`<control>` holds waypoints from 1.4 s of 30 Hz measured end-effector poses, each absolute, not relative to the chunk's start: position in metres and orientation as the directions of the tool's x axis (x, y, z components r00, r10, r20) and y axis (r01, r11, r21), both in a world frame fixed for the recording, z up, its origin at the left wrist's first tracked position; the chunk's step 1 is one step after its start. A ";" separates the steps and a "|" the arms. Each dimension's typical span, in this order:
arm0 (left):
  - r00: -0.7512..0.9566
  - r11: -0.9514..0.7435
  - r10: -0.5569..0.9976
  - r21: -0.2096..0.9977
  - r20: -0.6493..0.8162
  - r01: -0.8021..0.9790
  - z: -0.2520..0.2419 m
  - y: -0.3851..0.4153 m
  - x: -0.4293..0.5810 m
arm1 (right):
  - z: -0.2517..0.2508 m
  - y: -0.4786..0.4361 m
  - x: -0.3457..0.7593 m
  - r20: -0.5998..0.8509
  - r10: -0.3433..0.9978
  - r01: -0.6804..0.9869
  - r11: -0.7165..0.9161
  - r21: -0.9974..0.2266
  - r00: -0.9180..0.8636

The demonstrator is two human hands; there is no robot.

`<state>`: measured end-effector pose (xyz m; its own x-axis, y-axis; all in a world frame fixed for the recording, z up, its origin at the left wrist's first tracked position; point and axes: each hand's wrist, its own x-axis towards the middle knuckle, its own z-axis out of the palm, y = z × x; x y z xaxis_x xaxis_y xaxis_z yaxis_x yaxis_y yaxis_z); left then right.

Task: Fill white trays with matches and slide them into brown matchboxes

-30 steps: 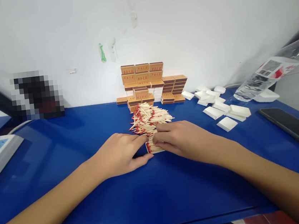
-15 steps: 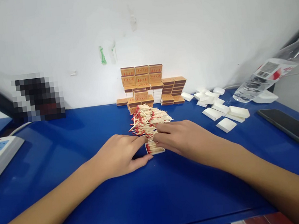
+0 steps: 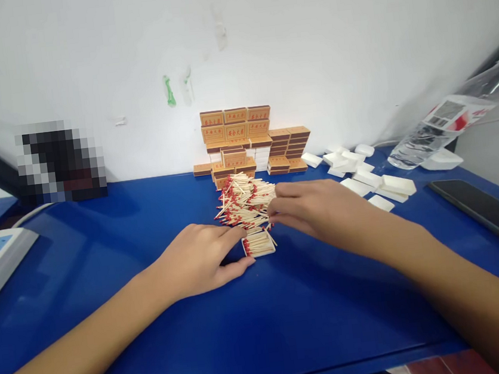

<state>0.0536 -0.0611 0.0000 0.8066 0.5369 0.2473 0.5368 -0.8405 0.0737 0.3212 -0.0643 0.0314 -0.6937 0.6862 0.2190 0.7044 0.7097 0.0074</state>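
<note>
A small white matchbox tray point(image 3: 261, 254) lies on the blue table, filled with red-tipped matches point(image 3: 256, 244) whose heads point left. A match at its right side sticks out over the edge. My left hand point(image 3: 206, 258) steadies the tray from the left, index finger at its far corner and thumb at its near corner. Beyond the tray rises a loose heap of matches point(image 3: 244, 202). At the heap's near right edge, my right hand point(image 3: 310, 207) is closed in a pinch, with red match heads showing by its fingertips; how many it grips is hidden.
Orange matchboxes point(image 3: 236, 131) are stacked against the wall behind the heap. Several white trays point(image 3: 365, 177) lie scattered to the right, near a tilted water bottle point(image 3: 440, 123) and a phone point(image 3: 489, 213). A power strip point(image 3: 0, 257) sits at the left.
My right hand has moved from over the tray up and right to the heap's edge, uncovering the matches in the tray. My left hand has stayed at the tray.
</note>
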 end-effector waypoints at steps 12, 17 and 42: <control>0.802 -0.831 0.552 0.068 0.226 0.553 0.007 -0.061 0.050 | 0.024 -0.073 0.309 0.020 0.825 0.788 0.546 -0.286 -0.565; 0.801 -0.829 0.554 0.058 0.228 0.556 0.005 -0.062 0.051 | 0.022 -0.075 0.306 0.036 0.838 0.808 0.536 -0.244 -0.545; 0.798 -0.812 0.583 0.077 0.156 0.578 0.006 -0.062 0.052 | 0.025 -0.073 0.307 0.305 0.697 0.734 0.679 0.008 -0.649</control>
<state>0.0520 -0.0617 0.0060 0.7975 0.5827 0.1561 0.5783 -0.8122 0.0771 0.3067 -0.0731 0.0252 -0.6487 0.6973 0.3048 0.7338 0.6793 0.0077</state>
